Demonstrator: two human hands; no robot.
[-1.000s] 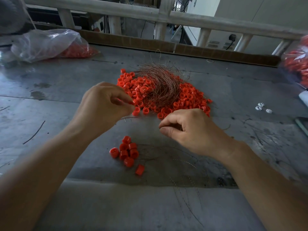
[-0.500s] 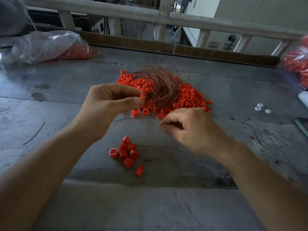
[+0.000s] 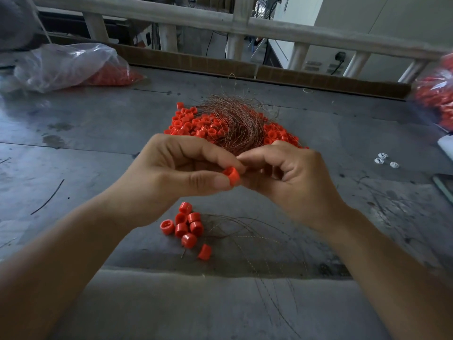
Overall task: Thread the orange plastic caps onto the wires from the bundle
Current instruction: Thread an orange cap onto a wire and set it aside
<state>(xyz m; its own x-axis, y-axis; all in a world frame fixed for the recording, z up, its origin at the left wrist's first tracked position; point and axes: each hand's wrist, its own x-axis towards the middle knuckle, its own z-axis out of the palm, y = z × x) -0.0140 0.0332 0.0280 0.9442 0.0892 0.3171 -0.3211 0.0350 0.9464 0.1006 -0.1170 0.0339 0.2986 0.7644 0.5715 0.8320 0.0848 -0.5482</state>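
Left hand grip pinches one orange cap; right hand pinched narrow right beside the cap, wire too thin to see. Imo hold the cap still, feed slow.

We are looking across a scuffed grey metal worktable, three small white plastic clips lying at right, a pale wooden railing running behind.

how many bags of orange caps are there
2. The left bag lies at far left; the right bag is cut off at the frame's right edge. Others may be hidden.
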